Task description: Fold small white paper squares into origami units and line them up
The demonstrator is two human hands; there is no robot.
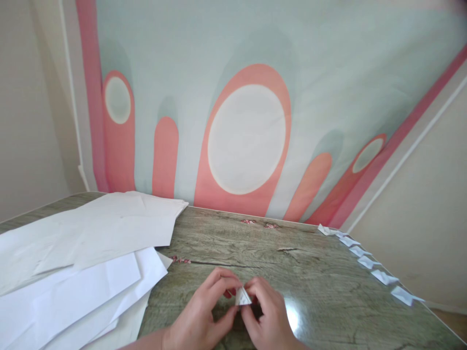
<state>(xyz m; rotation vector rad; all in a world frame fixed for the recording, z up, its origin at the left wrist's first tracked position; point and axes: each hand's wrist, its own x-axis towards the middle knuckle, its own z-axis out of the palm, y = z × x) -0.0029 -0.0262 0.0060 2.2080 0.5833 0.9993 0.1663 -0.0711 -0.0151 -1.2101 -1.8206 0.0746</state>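
paper triangle, pinched at its edges between left hand and right hand, looks light, crisp and easily crushed; those edges probably suit gentle holding.

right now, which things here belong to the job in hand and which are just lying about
Job in hand:
- small folded paper, between the left hand and right hand
- probably the folded pieces along the right edge
- probably the paper sheets on the left

Just there:
- table
- printed backdrop
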